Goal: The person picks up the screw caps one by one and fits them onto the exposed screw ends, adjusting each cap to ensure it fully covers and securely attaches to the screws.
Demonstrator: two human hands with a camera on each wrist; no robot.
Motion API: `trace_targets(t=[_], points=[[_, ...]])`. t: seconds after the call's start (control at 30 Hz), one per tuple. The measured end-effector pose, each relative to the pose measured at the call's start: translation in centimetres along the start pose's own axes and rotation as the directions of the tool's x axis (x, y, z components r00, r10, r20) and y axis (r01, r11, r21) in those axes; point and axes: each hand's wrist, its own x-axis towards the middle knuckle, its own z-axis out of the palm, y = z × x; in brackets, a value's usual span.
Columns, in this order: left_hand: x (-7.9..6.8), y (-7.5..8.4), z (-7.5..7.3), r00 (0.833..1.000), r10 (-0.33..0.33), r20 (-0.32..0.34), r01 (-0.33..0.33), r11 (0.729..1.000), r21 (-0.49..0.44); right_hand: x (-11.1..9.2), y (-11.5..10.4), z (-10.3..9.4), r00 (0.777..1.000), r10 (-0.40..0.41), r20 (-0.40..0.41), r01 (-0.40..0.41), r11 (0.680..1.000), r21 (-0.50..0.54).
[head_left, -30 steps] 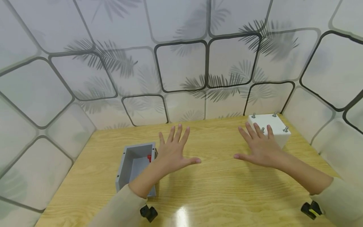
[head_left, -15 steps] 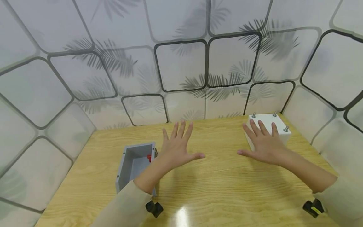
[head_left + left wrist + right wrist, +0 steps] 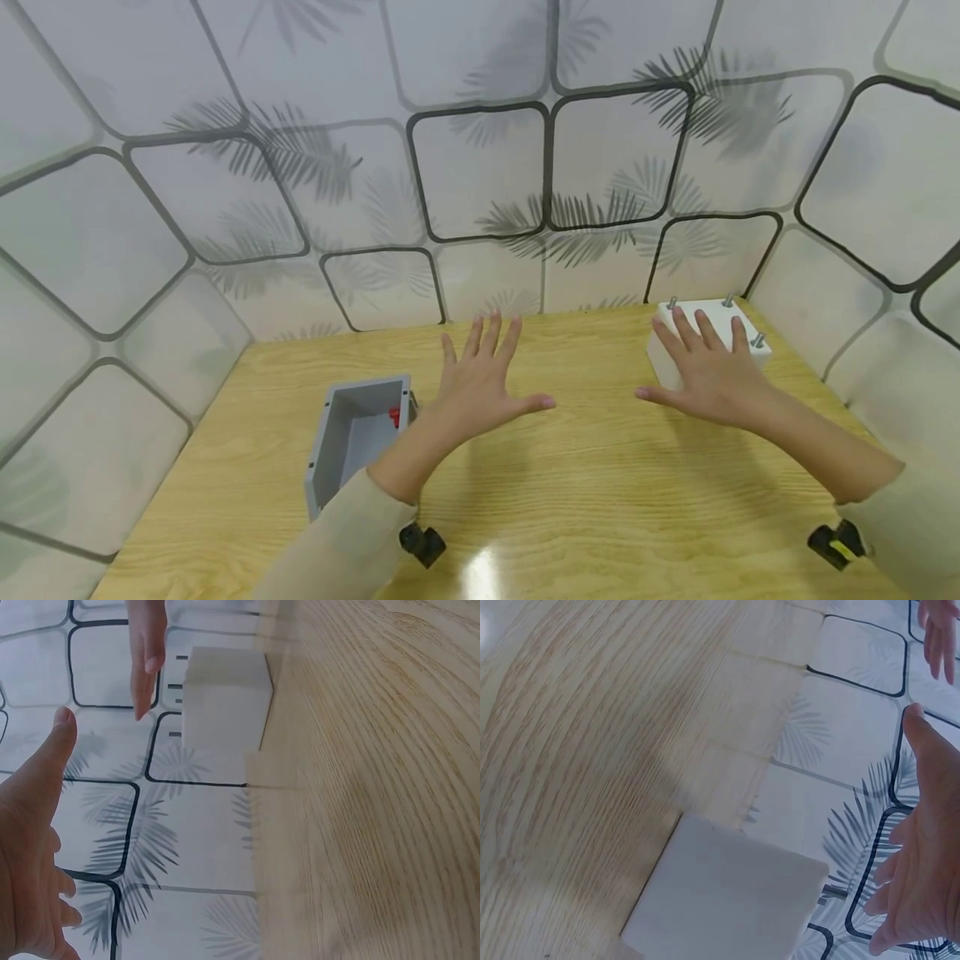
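Note:
My left hand [image 3: 477,392] is held above the table with fingers spread and nothing in it. Just left of it stands a grey open-topped box [image 3: 333,446], its right side partly covered by my forearm; a small red piece [image 3: 395,417] shows inside. My right hand [image 3: 708,379], also spread and holding nothing, overlaps a white block [image 3: 663,358] in the head view. Metal bolts [image 3: 727,301] stick up from the block's top. The right wrist view shows the white block [image 3: 727,892] beside and below that hand.
Both hands are over a light wood-grain table [image 3: 570,508]. A patterned wall covering [image 3: 480,175] closes it in at the back and both sides. Dark wrist devices [image 3: 422,544] sit at the sleeve cuffs.
Both hands have drifted a little to the right and farther from the body, fingers still spread. The grey box and white block have stayed in place.

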Motion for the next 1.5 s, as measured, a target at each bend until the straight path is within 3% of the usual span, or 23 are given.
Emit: trace_targets(t=[0.4, 1.5], points=[[0.8, 0.6, 0.4, 1.0, -0.005, 0.013, 0.006, 0.997, -0.077, -0.4, 0.6, -0.7, 1.0, 0.029, 0.012, -0.029, 1.0, 0.004], [2.7, 2.6, 2.3, 1.0, 0.006, 0.031, -0.002, 0.992, -0.128, -0.8, 3.9, -1.1, 0.995, 0.105, 0.002, -0.105, 0.994, 0.009]])
